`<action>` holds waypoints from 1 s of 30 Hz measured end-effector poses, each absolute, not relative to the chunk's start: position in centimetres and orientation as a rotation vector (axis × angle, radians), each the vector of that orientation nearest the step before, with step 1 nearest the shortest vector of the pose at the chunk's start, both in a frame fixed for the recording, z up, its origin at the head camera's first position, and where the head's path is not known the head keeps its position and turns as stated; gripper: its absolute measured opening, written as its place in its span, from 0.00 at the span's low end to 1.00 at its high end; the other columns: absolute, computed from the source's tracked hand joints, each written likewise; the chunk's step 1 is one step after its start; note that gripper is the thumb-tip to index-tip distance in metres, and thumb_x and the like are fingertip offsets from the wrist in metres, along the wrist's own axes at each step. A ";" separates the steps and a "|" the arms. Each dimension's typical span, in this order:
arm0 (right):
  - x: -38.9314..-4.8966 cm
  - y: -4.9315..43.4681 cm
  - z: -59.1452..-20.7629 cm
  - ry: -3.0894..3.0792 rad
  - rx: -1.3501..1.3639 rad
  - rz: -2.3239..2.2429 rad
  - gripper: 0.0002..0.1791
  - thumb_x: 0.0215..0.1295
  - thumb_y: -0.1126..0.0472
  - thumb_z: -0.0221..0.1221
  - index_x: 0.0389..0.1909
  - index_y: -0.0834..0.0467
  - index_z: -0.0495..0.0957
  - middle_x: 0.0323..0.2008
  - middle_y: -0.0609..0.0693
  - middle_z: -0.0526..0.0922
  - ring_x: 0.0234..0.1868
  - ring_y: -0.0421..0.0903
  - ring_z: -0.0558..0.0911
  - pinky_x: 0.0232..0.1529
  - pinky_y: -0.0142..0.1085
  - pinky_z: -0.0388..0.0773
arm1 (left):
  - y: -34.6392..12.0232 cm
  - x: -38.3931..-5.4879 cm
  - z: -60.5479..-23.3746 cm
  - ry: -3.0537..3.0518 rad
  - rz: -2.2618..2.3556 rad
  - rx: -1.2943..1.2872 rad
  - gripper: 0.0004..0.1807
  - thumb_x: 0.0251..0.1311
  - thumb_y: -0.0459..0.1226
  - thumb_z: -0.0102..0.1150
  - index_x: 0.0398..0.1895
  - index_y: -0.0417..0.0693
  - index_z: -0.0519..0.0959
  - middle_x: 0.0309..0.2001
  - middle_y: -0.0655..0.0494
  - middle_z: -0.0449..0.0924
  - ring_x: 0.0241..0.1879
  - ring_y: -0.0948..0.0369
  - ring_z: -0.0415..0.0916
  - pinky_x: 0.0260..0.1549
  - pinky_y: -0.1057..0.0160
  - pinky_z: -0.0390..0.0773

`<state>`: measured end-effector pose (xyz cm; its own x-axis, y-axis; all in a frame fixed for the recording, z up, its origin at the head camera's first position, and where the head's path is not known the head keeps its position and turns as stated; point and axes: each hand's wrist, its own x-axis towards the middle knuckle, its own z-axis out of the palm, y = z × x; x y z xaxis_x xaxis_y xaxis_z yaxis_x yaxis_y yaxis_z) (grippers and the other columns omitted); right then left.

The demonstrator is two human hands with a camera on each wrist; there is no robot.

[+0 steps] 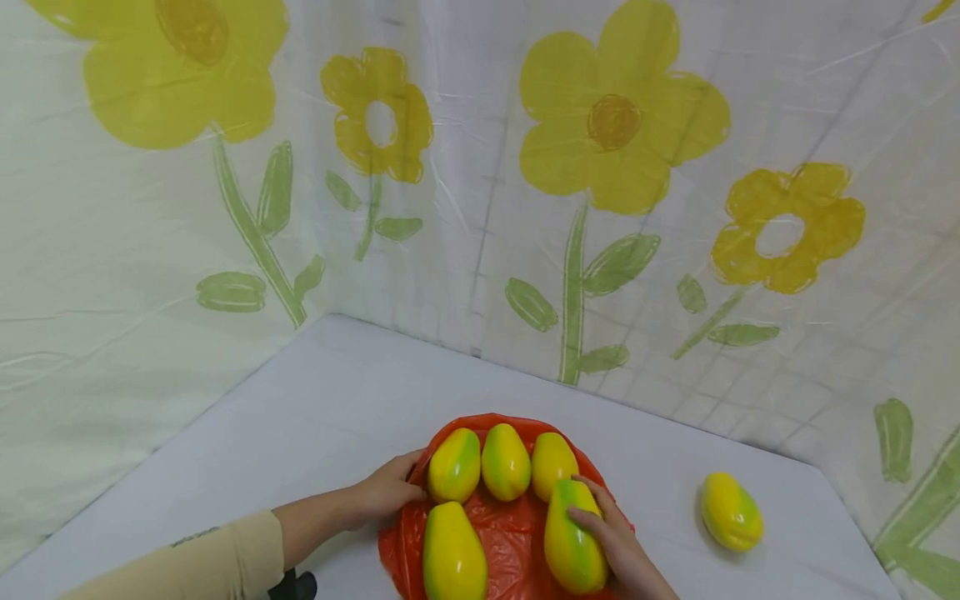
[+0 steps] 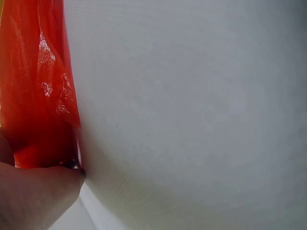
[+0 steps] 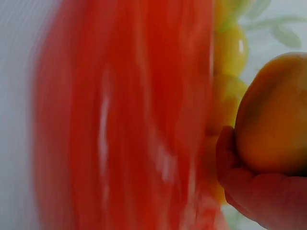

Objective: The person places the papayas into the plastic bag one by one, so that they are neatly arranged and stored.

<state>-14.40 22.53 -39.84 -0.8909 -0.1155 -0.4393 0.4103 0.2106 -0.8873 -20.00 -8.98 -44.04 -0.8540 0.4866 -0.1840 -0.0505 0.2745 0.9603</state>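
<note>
A red plastic bag (image 1: 513, 542), its mouth spread wide in a round shape, stands at the table's near side. Three yellow-green papayas (image 1: 506, 462) line its far side, and another papaya (image 1: 455, 554) lies at the near left. My left hand (image 1: 386, 492) grips the bag's left edge; its fingertips pinch the red plastic in the left wrist view. Over the bag's right side, my right hand (image 1: 618, 542) holds a papaya (image 1: 573, 542), thumb and fingers curled around it. The right wrist view shows this held fruit above the rim, beside the other papayas.
One more papaya (image 1: 732, 512) lies alone on the white table (image 1: 360, 392), right of the bag. A curtain with yellow flowers (image 1: 615, 125) hangs along the table's far and left edges. Something small and black (image 1: 294, 586) shows below the left sleeve.
</note>
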 end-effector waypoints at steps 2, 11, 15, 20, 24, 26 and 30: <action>-14.4 21.9 -39.8 2.054 0.233 -1.714 0.41 0.63 0.42 0.51 0.71 0.49 0.44 0.62 0.62 0.55 0.50 0.53 0.68 0.45 0.39 0.76 | -9.0 -20.0 -44.1 2.103 1.609 0.394 0.31 0.55 0.29 0.52 0.66 0.41 0.60 0.58 0.46 0.69 0.48 0.56 0.70 0.45 0.53 0.81; -14.3 19.2 -39.9 1.980 0.144 -1.697 0.43 0.61 0.44 0.54 0.72 0.47 0.42 0.61 0.60 0.57 0.50 0.53 0.69 0.47 0.41 0.78 | -9.0 -19.9 -43.9 2.112 1.612 0.382 0.31 0.56 0.29 0.52 0.65 0.42 0.61 0.57 0.47 0.70 0.48 0.56 0.70 0.46 0.53 0.81; -14.1 18.5 -40.2 1.967 0.150 -1.689 0.45 0.59 0.41 0.56 0.72 0.45 0.43 0.62 0.60 0.56 0.50 0.54 0.69 0.45 0.41 0.79 | -9.0 -19.9 -43.9 2.116 1.603 0.381 0.31 0.56 0.30 0.52 0.66 0.43 0.60 0.58 0.47 0.69 0.48 0.56 0.70 0.47 0.53 0.80; -13.8 17.8 -40.7 1.941 0.138 -1.700 0.47 0.56 0.40 0.58 0.72 0.44 0.44 0.63 0.61 0.56 0.50 0.53 0.70 0.45 0.42 0.80 | -9.1 -19.9 -43.9 2.115 1.601 0.377 0.31 0.57 0.30 0.51 0.66 0.42 0.60 0.58 0.46 0.69 0.48 0.56 0.71 0.45 0.54 0.81; -13.6 17.6 -40.9 1.920 0.126 -1.716 0.46 0.56 0.41 0.59 0.71 0.42 0.45 0.63 0.60 0.56 0.50 0.53 0.70 0.46 0.44 0.80 | -9.0 -19.8 -43.9 2.119 1.603 0.375 0.31 0.57 0.30 0.51 0.66 0.42 0.60 0.58 0.46 0.70 0.47 0.56 0.71 0.45 0.54 0.81; -13.5 17.5 -41.0 1.905 0.122 -1.727 0.45 0.57 0.41 0.58 0.71 0.41 0.46 0.63 0.60 0.57 0.50 0.53 0.70 0.46 0.44 0.79 | -9.0 -19.8 -43.8 2.120 1.606 0.372 0.31 0.56 0.29 0.51 0.66 0.42 0.60 0.57 0.46 0.70 0.47 0.56 0.71 0.45 0.53 0.81; -13.4 17.3 -41.2 1.897 0.125 -1.730 0.43 0.57 0.42 0.58 0.70 0.41 0.47 0.62 0.60 0.58 0.49 0.53 0.71 0.45 0.44 0.80 | -9.0 -19.8 -43.9 2.126 1.604 0.374 0.31 0.56 0.29 0.51 0.65 0.42 0.61 0.57 0.47 0.70 0.48 0.56 0.70 0.46 0.52 0.80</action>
<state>-13.41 17.28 -41.17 -0.8370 -0.2975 -0.4593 0.4301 0.1612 -0.8883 -19.84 -8.96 -43.89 -0.8629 0.4692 -0.1877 -0.0516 0.2876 0.9564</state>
